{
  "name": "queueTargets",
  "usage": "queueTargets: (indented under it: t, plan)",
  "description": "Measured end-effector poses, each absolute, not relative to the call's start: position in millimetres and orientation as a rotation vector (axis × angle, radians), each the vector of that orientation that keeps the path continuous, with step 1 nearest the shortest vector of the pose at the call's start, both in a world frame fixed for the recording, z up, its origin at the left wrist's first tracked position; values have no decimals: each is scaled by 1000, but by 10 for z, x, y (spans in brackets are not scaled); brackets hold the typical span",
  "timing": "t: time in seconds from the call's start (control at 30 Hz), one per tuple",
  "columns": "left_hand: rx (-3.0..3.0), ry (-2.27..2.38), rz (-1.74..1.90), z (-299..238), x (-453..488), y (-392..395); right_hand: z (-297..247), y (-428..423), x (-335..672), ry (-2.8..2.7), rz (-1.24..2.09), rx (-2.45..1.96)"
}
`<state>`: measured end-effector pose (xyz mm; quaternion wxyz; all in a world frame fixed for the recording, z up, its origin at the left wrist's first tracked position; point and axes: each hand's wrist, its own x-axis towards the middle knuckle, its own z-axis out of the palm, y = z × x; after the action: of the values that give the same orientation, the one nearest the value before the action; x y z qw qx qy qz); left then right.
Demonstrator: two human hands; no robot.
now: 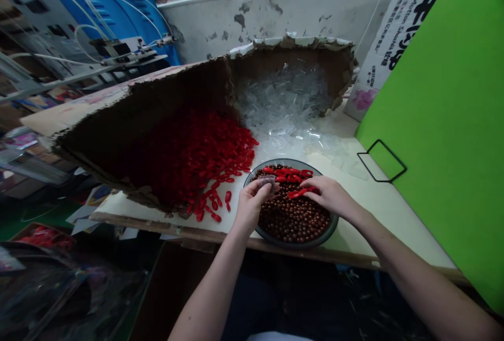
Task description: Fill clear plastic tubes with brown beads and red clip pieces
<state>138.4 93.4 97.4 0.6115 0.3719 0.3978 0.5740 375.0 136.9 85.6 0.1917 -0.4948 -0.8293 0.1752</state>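
A round grey bowl (293, 225) filled with brown beads (295, 220) sits near the table's front edge, with several red plastic pieces (285, 174) lying on the beads. My left hand (250, 205) is at the bowl's left rim, its fingers pinching a small clear plastic piece (268, 182). Over the bowl's right side, my right hand (328, 196) has its fingertips closed on a red plastic piece (301, 192). To the left, a large heap of red plastic pieces (197, 157) spills from a torn cardboard box (137, 136) onto the tabletop.
Behind the bowl, a cut-down cardboard box (291, 52) holds a mass of clear plastic tubes (283, 102), and some lie loose on the pale table (346, 210). A green board (444, 105) stands at the right. Tubed equipment (126, 52) sits at upper left; plastic bags lie low left.
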Motion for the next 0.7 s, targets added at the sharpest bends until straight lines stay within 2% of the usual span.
queueTargets:
  t: [0.17, 0.63, 0.7]
  plan:
    - [891, 954, 1282, 980, 1359, 865, 684, 1435, 3685, -2434, 367, -1374]
    - [963, 954, 1217, 1012, 1433, 820, 712, 1514, 3743, -2518, 452, -1319]
    - [977, 936, 1215, 1019, 1443, 809, 792, 1494, 3751, -2437, 579, -1314]
